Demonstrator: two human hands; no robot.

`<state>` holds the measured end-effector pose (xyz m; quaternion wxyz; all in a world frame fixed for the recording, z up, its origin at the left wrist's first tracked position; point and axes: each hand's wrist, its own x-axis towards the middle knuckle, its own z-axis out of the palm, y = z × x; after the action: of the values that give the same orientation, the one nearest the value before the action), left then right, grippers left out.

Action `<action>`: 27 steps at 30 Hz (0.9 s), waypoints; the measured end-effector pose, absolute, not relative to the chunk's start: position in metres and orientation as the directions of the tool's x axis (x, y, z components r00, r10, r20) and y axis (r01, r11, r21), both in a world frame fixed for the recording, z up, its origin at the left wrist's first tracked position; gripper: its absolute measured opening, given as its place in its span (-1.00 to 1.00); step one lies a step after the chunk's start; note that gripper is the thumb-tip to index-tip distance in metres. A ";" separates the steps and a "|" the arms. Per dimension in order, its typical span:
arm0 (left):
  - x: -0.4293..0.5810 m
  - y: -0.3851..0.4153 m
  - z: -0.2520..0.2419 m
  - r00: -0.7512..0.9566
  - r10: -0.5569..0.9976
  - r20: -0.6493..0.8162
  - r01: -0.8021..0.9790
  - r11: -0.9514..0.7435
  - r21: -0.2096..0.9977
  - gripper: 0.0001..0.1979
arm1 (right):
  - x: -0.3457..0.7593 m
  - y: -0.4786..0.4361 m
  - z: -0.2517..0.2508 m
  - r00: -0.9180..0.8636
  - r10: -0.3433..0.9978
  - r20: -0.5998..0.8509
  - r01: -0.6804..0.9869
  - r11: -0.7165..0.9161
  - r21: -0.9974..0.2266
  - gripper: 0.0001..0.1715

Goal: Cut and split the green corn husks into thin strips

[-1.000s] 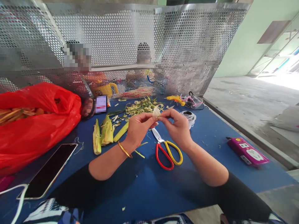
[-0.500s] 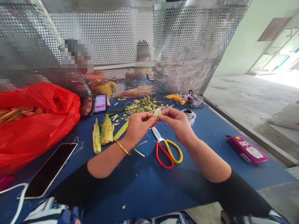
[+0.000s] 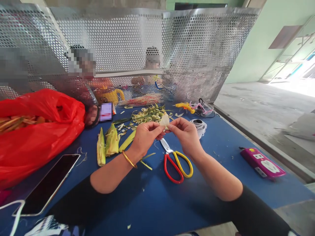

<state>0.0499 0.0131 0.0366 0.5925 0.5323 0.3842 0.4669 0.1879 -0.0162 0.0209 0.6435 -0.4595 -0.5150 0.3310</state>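
A small pale husk piece (image 3: 164, 120) is pinched between my two hands, held up over the blue table. My left hand (image 3: 146, 136), with a gold bangle at the wrist, has its thumb and fingers closed on the piece's left side. Opposite it, my right hand (image 3: 184, 134) pinches the right side. Below them lie scissors (image 3: 172, 160) with one red and one yellow handle, blades pointing away from me. Behind my hands is a heap of cut green and pale husk strips (image 3: 150, 114). Two larger husk bundles (image 3: 112, 140) lie left of my left hand.
At the left a red plastic bag (image 3: 49, 137) bulges beside a dark phone (image 3: 50, 183). A yellow glue gun (image 3: 185, 107) and a coil of white cord (image 3: 199, 127) are at the back right. A purple packet (image 3: 263, 163) lies far right. A perforated metal screen (image 3: 123, 42) borders the back.
More of the pale husk piece now shows upright between my fingers. My hands sit slightly lower in view, and the camera has tilted up a little. The table things have stayed put.
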 end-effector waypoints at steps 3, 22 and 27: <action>0.049 0.014 0.037 0.290 0.957 -0.015 -0.182 0.070 0.981 -0.79 | 0.187 -0.016 0.019 0.256 0.860 0.442 0.066 0.440 -0.895 -0.72; 0.048 0.012 0.038 0.323 0.945 -0.039 -0.301 0.142 0.943 -0.84 | 0.187 -0.022 0.022 0.194 0.750 0.632 0.434 0.513 -0.741 -0.89; 0.050 0.009 0.035 0.268 0.961 0.074 -0.266 0.000 0.964 -0.78 | 0.186 -0.022 0.021 0.259 0.778 0.572 0.370 0.467 -0.803 -0.91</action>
<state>0.0497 0.0090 0.0348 0.6170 0.5030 0.3454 0.4969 0.1865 -0.0221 0.0214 0.6243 -0.4897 -0.5862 0.1633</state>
